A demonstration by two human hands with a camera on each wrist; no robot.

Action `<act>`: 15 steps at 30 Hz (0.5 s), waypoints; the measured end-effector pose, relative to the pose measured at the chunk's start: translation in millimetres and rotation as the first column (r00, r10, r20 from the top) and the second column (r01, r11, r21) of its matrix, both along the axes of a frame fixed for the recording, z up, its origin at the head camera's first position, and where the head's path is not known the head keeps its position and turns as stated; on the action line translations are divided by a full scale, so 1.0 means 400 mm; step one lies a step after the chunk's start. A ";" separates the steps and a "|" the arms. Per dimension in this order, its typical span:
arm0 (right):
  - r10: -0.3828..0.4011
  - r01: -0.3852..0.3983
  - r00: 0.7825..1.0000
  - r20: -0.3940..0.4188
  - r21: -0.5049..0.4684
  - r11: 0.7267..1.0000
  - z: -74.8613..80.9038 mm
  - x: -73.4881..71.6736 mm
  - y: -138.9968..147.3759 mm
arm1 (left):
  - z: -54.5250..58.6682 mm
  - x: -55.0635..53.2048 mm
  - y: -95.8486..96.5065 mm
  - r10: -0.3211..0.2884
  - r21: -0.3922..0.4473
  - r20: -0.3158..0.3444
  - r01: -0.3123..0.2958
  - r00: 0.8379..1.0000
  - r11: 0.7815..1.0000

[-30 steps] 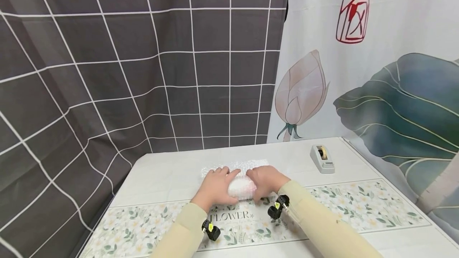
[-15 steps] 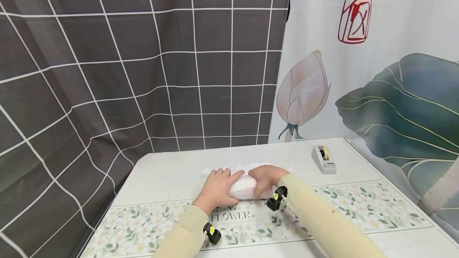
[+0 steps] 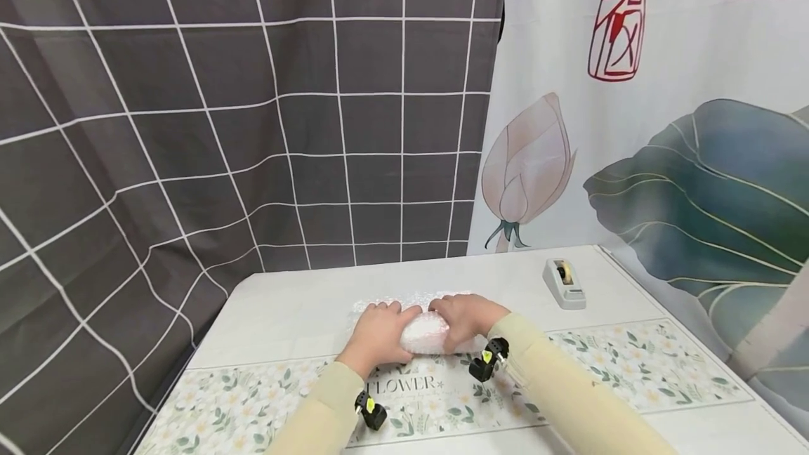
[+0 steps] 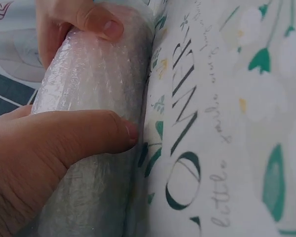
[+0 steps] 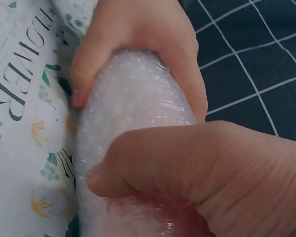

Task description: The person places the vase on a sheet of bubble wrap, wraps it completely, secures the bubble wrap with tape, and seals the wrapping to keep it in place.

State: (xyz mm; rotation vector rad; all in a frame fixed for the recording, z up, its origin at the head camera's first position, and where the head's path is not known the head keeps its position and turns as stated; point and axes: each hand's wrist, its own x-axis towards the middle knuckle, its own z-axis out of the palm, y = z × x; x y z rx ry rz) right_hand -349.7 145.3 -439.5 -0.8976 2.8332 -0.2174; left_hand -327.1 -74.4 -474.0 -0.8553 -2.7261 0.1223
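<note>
A plump roll of bubble wrap (image 3: 425, 334), whitish with a pink tint showing through, lies crosswise on the table. My left hand (image 3: 378, 334) grips its left part, thumb on the near side and fingers over the far side. On the right part my right hand (image 3: 464, 318) holds it the same way, thumb bent over the front. The left wrist view shows the left thumb (image 4: 108, 131) pressed along the wrapped surface (image 4: 93, 84). In the right wrist view the left hand (image 5: 138, 29) spans the roll's far end. Whatever is inside the wrap is hidden.
Behind the roll, a flat stretch of bubble wrap (image 3: 411, 298) lies on the white table cover (image 3: 284, 307). A grey tape dispenser (image 3: 564, 284) stands at the back right. Dark gridded curtain (image 3: 373, 125) and a printed white curtain (image 3: 550, 55) hang behind the table.
My right hand has shifted slightly, uncovering more of the roll's right end. Slightly less flat wrap shows behind the roll. My left hand stays in nearly the same place.
</note>
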 end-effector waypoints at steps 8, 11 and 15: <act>0.054 -0.040 0.964 -0.260 0.057 0.998 -0.002 0.035 -0.004 | 0.018 -0.024 -0.002 -0.027 0.029 0.062 0.025 0.998 0.999; 0.067 -0.045 0.936 -0.345 0.070 0.997 -0.017 0.046 -0.008 | 0.028 -0.028 -0.001 -0.022 0.043 0.131 0.017 0.991 0.999; 0.073 -0.036 0.901 -0.427 0.094 0.995 -0.039 0.059 -0.010 | 0.038 -0.032 -0.001 -0.018 0.061 0.226 0.004 0.974 0.998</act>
